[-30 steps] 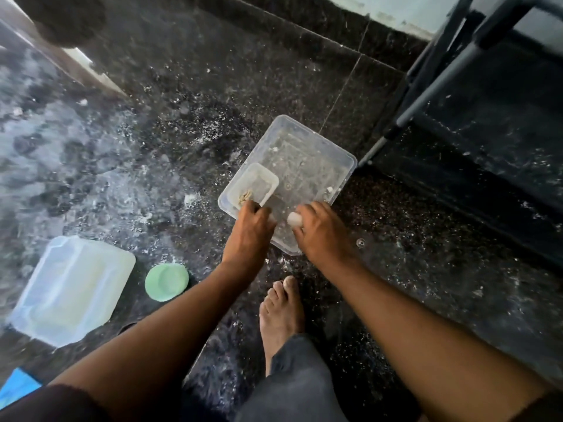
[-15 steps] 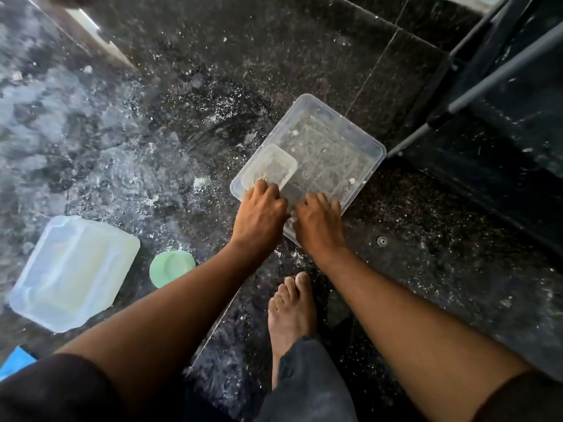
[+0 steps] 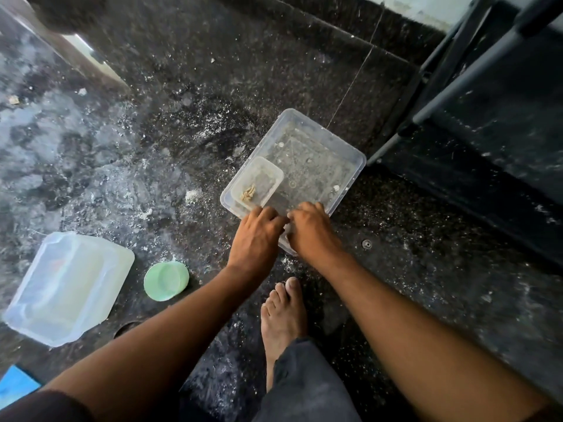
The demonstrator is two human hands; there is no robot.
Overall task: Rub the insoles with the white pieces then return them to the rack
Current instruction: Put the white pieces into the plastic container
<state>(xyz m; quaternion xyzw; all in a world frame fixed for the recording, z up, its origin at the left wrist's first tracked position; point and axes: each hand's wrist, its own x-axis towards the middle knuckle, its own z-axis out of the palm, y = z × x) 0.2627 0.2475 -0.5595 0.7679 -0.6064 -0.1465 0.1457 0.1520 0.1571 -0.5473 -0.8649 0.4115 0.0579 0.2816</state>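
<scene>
Insoles nowhere visible, I see both hands (image 3: 286,229) together, fingers curled at the clear tub's (image 3: 350,153) near rim, grip unclear, rack (image 3: 475,74) unused

Both hands, the left hand (image 3: 257,236) and the right hand (image 3: 310,231), cover the near corner of the clear tub (image 3: 350,153), and their fingertips curl out of sight, so whether either one holds a white piece cannot be told. The rack (image 3: 487,86) is cut off by the top and right edges. A blue thing (image 3: 15,388) is cropped at the floor's lower left corner.
</scene>
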